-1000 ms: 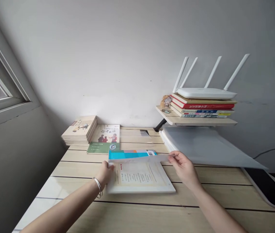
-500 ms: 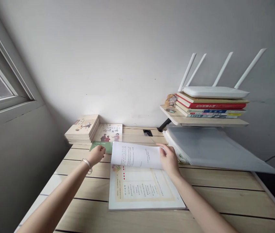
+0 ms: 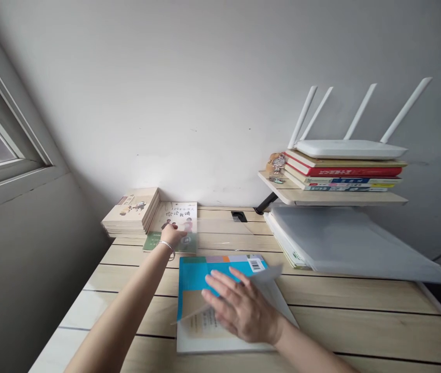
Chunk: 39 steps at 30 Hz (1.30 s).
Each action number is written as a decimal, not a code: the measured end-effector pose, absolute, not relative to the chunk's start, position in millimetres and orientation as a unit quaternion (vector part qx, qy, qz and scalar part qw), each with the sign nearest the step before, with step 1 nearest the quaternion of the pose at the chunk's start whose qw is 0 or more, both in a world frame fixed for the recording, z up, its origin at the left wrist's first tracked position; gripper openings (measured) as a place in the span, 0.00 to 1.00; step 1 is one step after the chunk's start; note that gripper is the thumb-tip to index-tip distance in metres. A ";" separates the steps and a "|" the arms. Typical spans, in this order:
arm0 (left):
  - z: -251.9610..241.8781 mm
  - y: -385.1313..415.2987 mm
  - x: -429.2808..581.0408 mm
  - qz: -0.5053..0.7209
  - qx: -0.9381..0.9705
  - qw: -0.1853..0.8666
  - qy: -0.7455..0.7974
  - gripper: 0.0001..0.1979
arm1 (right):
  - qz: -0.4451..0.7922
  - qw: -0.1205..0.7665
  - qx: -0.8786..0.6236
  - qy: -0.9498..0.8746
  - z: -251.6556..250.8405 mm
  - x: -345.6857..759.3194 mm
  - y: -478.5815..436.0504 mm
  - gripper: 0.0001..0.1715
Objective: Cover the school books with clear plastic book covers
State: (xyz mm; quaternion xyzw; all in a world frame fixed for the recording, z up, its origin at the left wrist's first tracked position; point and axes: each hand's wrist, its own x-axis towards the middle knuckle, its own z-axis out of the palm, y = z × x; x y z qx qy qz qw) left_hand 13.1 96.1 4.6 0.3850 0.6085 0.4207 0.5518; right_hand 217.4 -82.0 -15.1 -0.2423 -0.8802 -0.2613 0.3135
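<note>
A closed book (image 3: 195, 269) lies on the desk, its blue and white cover with a barcode facing up. Over it my right hand (image 3: 239, 305) is spread flat, slightly blurred, pressing on a clear plastic flap (image 3: 270, 274) that crosses the cover at a slant. My left hand (image 3: 172, 235), with a silver bangle at the wrist, is above a white and green book (image 3: 181, 211) near the wall. Its thumb stands apart from the other fingers, which are partly hidden; I see nothing held. Whether it touches that book is unclear.
A stack of beige books (image 3: 132, 207) stands at the back left. A transparent sheet (image 3: 224, 233) lies behind the blue book. At right, a grey plastic folder (image 3: 332, 238) lies on papers below a shelf (image 3: 340, 197) holding books (image 3: 348, 171) and a white router (image 3: 352, 148).
The book was open, with pages in my right hand; now it is closed, blue cover up. My right hand has come nearer and flattened on it. My left hand has moved forward and right.
</note>
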 end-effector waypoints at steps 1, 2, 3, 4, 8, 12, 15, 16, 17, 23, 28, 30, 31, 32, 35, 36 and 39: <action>5.2 96.7 12.9 0.425 0.381 0.564 0.596 0.20 | -0.263 0.311 -0.205 -0.890 -15.8 214.4 -85.3 0.21; 6.3 96.9 13.0 0.427 0.377 0.580 0.582 0.19 | -0.268 0.307 -0.180 -0.895 -16.0 211.6 -87.2 0.19; 7.6 96.9 13.4 0.428 0.373 0.598 0.566 0.16 | -0.274 0.299 -0.175 -0.897 -15.3 209.1 -87.3 0.17; 9.3 96.8 14.3 0.428 0.368 0.616 0.550 0.14 | -0.277 0.291 -0.195 -0.895 -13.3 206.7 -85.5 0.16; 17.0 93.9 20.8 0.419 0.360 0.672 0.492 0.12 | -0.201 0.278 -0.425 -0.838 4.3 197.6 -60.0 0.15; 23.7 86.5 23.4 0.413 0.380 0.711 0.423 0.17 | -0.123 0.288 -0.531 -0.787 12.8 190.1 -27.5 0.14; 24.7 79.3 18.0 0.411 0.400 0.743 0.346 0.17 | -0.116 0.297 -0.542 -0.778 5.7 186.8 -15.8 0.14; 24.0 76.3 15.4 0.411 0.406 0.750 0.322 0.18 | -0.119 0.300 -0.550 -0.771 2.4 186.2 -14.4 0.12; 22.6 72.9 12.8 0.412 0.414 0.754 0.300 0.17 | -0.123 0.302 -0.560 -0.762 -0.8 185.7 -13.7 0.10; 6.7 47.6 8.5 0.462 0.429 0.733 0.255 0.18 | -0.124 0.313 -0.582 -0.741 -13.4 181.5 -13.9 0.13; -4.1 39.1 13.2 0.507 0.404 0.708 0.279 0.23 | -0.132 0.305 -0.577 -0.746 -20.0 175.5 -15.5 0.16; -6.1 39.2 13.8 0.522 0.393 0.698 0.293 0.24 | -0.142 0.304 -0.577 -0.745 -20.7 174.5 -16.9 0.16; -7.1 39.2 13.9 0.525 0.389 0.697 0.296 0.24 | -0.147 0.304 -0.577 -0.744 -20.6 174.3 -17.5 0.16; -8.0 39.1 14.0 0.527 0.385 0.697 0.296 0.24 | -0.150 0.303 -0.577 -0.743 -20.3 174.4 -17.9 0.16; -9.5 36.9 13.8 0.518 0.391 0.700 0.297 0.21 | -0.154 0.296 -0.582 -0.742 -19.6 175.2 -18.0 0.15; -9.1 35.5 13.5 0.515 0.397 0.697 0.303 0.20 | -0.154 0.294 -0.584 -0.741 -19.6 175.5 -17.7 0.14; -4.3 30.5 10.3 0.487 0.431 0.677 0.343 0.21 | -0.154 0.295 -0.587 -0.738 -19.6 176.1 -16.8 0.15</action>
